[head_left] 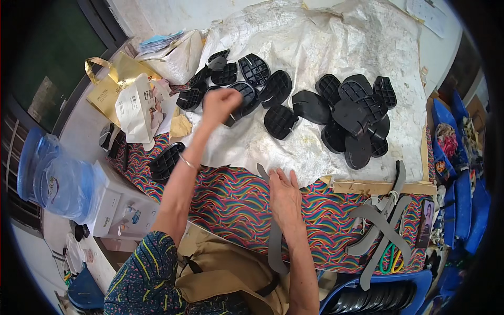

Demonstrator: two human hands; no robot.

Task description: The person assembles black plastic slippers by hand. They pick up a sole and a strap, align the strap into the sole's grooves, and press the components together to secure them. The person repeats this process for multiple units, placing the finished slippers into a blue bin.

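My left hand [223,105] is closed like a fist over a black piece with a gridded underside [243,100], shaped like a shoe heel. Whatever its fingers may grip is hidden. Nearer to me, my right hand [286,197] rests at the cloth's front edge, its fingers over a curved grey strip [275,247]. The strip's ends show beyond the fingers and beside the wrist. Around the left hand lie more black heel-shaped pieces [254,70], mostly grid side up. A larger heap of them [350,116] is to the right.
A stained white sheet [310,42] covers the far table; a wavy multicoloured cloth [226,197] covers the near part. Grey strips [375,226], green-handled scissors [387,260] and a phone [424,223] lie right. A gold bag [105,94] and water dispenser [121,205] stand left, a blue crate [420,283] lower right.
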